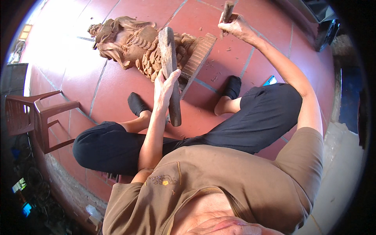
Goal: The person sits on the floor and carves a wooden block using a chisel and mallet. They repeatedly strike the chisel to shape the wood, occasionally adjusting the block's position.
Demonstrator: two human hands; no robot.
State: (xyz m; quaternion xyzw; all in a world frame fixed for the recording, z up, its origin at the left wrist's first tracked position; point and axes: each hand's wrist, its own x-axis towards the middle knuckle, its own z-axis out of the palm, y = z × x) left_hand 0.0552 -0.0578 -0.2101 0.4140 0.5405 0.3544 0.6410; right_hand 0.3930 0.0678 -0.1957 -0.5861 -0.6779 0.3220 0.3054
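Note:
A carved brown wooden figure (137,47) lies on its side on the tiled floor, its flat base toward the right. My left hand (164,88) is closed around the middle of a long, worn wooden club (168,51), held upright in front of the carving and hiding part of it. Farther off to the right, my right hand (237,28) is raised, its fingers wrapped round a short wooden stick (227,11). That stick's lower end is mostly behind the fingers, so its kind cannot be told. The two held pieces are apart, and the stick is clear of the carving.
Wood chips (215,72) are scattered on the red tiles (113,86) beside the carving's base. A brown plastic chair (51,113) stands at the left. My feet in dark socks (233,87) rest near the carving. A blue-and-white object (270,80) lies by my right knee.

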